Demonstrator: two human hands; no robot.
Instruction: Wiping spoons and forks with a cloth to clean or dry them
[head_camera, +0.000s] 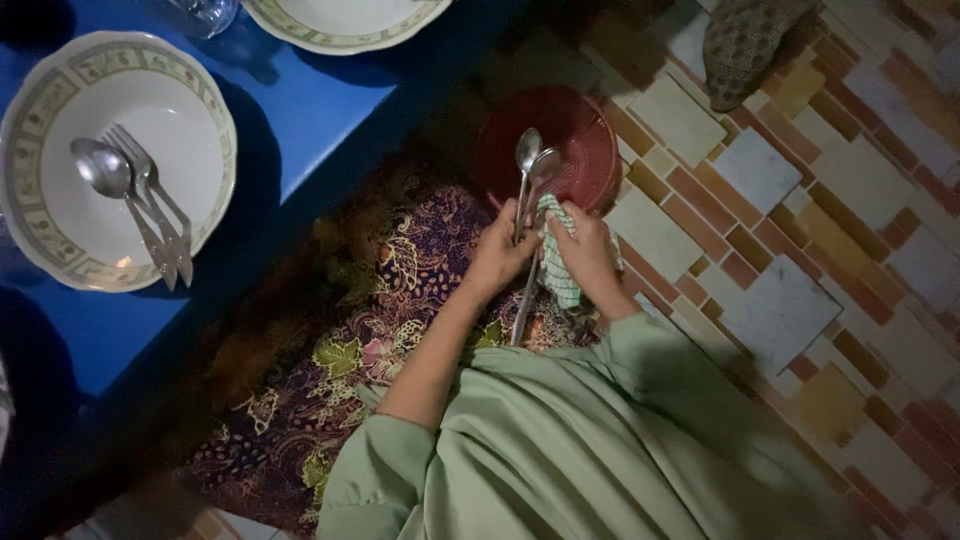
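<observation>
Left hand (500, 255): centre of the frame, fingers curled shut, forearm bare and angled up from lower left.
Right hand (585, 255): just beside it, fist closed, knuckles up.
Sleeves: green, bunched at the elbows.

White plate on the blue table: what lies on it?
On the white plate lie a spoon and a fork, side by side. The plate surface beneath them is covered.

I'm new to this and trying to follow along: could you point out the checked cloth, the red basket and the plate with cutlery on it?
checked cloth (558, 275): head view, on its green-and-white fold beside the right hand.
red basket (585, 135): head view, on its woven inside.
plate (60, 200): head view, on its bare white middle.
</observation>
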